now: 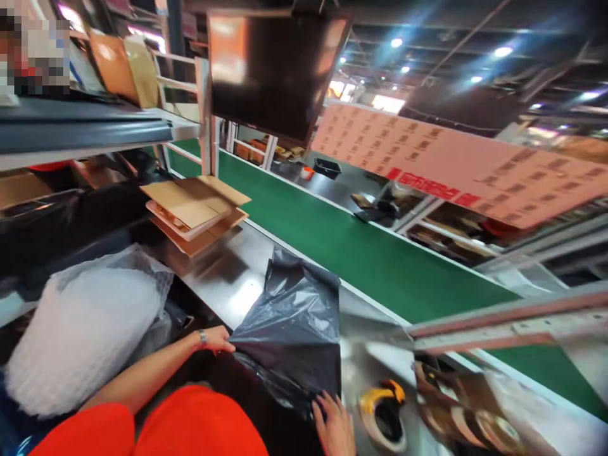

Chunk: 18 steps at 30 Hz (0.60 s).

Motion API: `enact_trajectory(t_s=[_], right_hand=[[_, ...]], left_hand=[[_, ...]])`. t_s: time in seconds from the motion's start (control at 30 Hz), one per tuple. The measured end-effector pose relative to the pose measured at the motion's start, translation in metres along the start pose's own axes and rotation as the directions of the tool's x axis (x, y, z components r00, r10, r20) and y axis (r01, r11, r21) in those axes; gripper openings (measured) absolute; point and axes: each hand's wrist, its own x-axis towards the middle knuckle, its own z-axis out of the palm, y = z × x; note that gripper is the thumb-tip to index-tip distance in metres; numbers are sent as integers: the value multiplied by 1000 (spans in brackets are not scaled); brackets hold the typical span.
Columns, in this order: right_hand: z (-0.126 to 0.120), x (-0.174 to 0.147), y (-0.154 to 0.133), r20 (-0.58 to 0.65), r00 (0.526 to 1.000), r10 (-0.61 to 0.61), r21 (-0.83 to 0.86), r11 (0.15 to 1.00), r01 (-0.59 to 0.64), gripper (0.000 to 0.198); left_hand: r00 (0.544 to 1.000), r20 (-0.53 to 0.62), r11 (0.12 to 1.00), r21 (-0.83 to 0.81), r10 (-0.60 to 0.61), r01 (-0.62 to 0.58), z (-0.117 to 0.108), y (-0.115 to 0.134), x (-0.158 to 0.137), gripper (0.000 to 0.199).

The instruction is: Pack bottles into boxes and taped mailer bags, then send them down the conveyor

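Observation:
A large black plastic bag (299, 316) lies spread over the near edge of the metal bench in front of me. My left hand (217, 339), with a watch on its wrist, pinches the bag's left edge and pulls it taut. At the bag's lower right corner my right hand (334, 423) rests on the plastic with its fingers spread. Just right of that hand sits a tape dispenser (384, 411) with a yellow-orange part. Whether anything is inside the bag cannot be seen.
Flattened cardboard boxes (194, 209) are stacked at the bench's left. A white bubble-wrap bundle (90, 329) lies at my left. Several tape rolls (484, 424) stand at lower right. Beyond the bench runs a green conveyor belt (380, 253); a dark monitor (270, 69) hangs above.

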Motion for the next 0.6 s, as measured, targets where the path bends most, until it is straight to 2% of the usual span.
enact_trajectory(t_s=[0.07, 0.17, 0.27, 0.33, 0.43, 0.6], right_hand=[[22, -10, -41, 64, 997, -42, 111, 993, 35, 59], [84, -8, -114, 242, 962, -126, 299, 953, 50, 48], [138, -5, -162, 304, 941, -147, 322, 946, 43, 39], [160, -7, -175, 317, 940, -124, 310, 951, 21, 35], [175, -12, -183, 327, 942, -81, 291, 957, -19, 30], [194, -28, -202, 252, 966, 55, 252, 960, -121, 36]], left_hand=[[999, 34, 998, -55, -10, 11, -4, -10, 5, 61], [995, 97, 987, -154, -32, 46, -8, -19, 7, 65], [986, 160, 965, -248, -44, 83, -12, -23, 6, 72], [978, 203, 949, -299, -41, 102, -16, -20, 4, 75], [967, 254, 934, -337, -28, 116, -21, -12, -1, 79], [937, 349, 971, -227, 4, 80, -24, -3, -14, 85]])
